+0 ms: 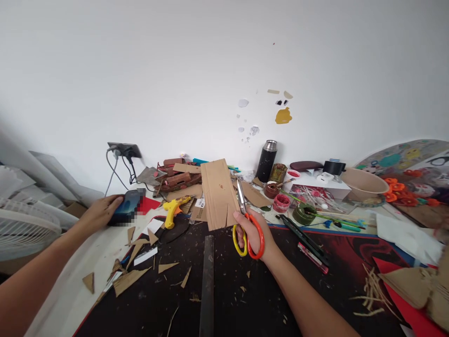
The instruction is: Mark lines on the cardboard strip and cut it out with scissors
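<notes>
My left hand [100,211] is closed round the edge of a dark phone [126,206], whose screen is partly blurred out. In front of me, my right hand [254,229] grips scissors [249,234] with one yellow and one red handle loop, blades pointing up. A rectangular piece of cardboard [218,196] rises beside the blades, its lower right corner at my right fingertips. Two thin cuts show near its bottom edge. Whether the fingers also pinch the cardboard I cannot tell. Between the hands lies a yellow glue gun [171,213].
A metal ruler [207,285] lies on the dark mat among cardboard scraps [129,281]. Behind stand a black flask [267,161] and paint jars [281,202]. A green-black cutter [304,239] lies to the right. On the left are a fan [28,229] and plugged cables [122,152].
</notes>
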`<state>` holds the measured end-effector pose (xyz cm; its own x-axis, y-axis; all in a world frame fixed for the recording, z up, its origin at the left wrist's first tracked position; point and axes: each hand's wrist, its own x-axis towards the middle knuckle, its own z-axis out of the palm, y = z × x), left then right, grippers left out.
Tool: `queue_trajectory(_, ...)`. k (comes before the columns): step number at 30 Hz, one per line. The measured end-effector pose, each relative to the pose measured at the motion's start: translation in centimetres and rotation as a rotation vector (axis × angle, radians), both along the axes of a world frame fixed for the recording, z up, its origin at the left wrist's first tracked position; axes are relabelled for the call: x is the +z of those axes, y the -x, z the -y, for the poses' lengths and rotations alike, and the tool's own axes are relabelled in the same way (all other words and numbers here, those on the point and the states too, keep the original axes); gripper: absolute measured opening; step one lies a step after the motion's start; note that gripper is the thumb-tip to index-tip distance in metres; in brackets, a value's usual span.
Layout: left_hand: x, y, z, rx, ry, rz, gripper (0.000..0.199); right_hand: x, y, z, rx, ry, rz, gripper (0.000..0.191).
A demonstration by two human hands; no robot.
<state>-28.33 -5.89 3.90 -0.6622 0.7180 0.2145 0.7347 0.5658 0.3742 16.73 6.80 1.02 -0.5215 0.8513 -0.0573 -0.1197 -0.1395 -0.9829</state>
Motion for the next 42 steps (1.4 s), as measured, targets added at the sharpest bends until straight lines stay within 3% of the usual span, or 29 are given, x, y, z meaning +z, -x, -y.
queue_trajectory(3,0.7,-1.3,-1.6,0.010,-0.093,0.012,0.059,0.2,0.0,0.1,0.002,-0.006,0.020,0.054)
queue_trajectory(7,2.3,-5.5,-2.4,-0.025,-0.258,0.025,0.065,0.5,0.0,0.3,0.010,-0.001,0.034,0.056)
queue_trajectory(12,4.1,-12.7,-3.7,-0.306,-0.326,0.191,0.060,0.5,0.0,0.3,-0.020,-0.019,0.026,0.058)
queue_trajectory(15,4.4,-16.9,-4.9,-0.476,-0.327,0.517,0.066,0.5,-0.1,0.1,-0.075,-0.043,-0.001,0.060)
queue_trajectory(18,3.6,-20.4,-6.5,-0.607,-0.260,0.838,0.076,0.7,-0.3,-0.1,-0.151,-0.033,-0.044,0.060)
queue_trajectory(21,2.5,-22.8,-8.2,-0.693,-0.179,1.084,0.064,0.8,-0.5,-0.3,-0.197,0.001,-0.092,0.060)
queue_trajectory(24,1.9,-24.3,-9.7,-0.789,-0.219,1.227,0.051,0.9,-0.6,-0.3,-0.209,0.017,-0.107,0.060)
queue_trajectory(30,1.8,-26.4,-10.8,-0.830,-0.355,1.358,0.051,0.9,-0.5,0.0,-0.205,0.004,-0.088,0.057)
queue_trajectory(36,0.9,-26.8,-11.1,-0.834,-0.363,1.295,0.054,0.8,-0.5,-0.1,-0.217,-0.020,-0.055,0.059)
queue_trajectory(42,1.1,-26.0,-11.8,-0.852,-0.437,1.248,0.053,1.1,-0.4,0.1,-0.191,-0.023,-0.041,0.059)
